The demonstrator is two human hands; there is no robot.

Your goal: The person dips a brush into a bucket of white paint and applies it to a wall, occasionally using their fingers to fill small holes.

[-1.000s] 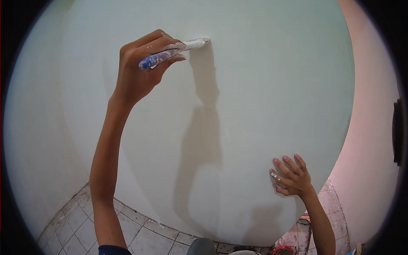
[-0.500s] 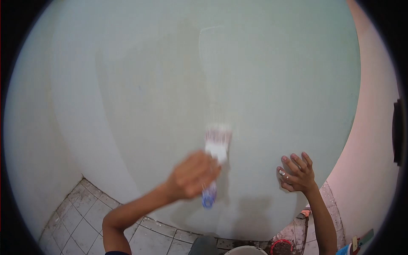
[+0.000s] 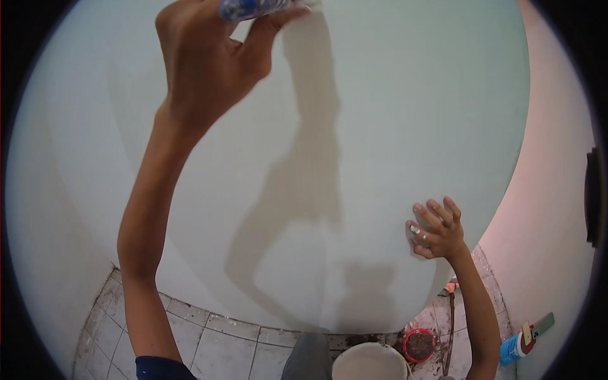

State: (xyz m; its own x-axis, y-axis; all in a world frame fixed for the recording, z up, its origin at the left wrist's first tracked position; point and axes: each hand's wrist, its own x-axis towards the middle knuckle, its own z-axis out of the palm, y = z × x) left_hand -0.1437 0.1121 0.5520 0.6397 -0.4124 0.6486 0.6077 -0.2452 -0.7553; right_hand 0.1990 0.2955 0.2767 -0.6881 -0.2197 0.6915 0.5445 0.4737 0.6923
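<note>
High at the upper left, my left hand point(image 3: 209, 60) is closed round a paint brush; the brush's blue handle end point(image 3: 244, 7) shows, while its bristles are hidden or out of view. The arm reaches up in front of the pale green wall point(image 3: 405, 114) and casts a shadow on it. Lower down at the right, my right hand point(image 3: 438, 231) lies against the wall with its fingers spread, white paint on one finger. It holds nothing.
At the bottom stand a whitish bucket point(image 3: 370, 366) and a red-rimmed container point(image 3: 419, 346) on the tiled floor point(image 3: 218, 354). A blue and white container point(image 3: 512, 349) with a scraper-like tool point(image 3: 543, 325) is at lower right, beside a pinkish wall point(image 3: 551, 209).
My left hand has moved from the middle of the wall up to the upper left with the brush. My right hand appears slightly higher, and more of the bucket shows.
</note>
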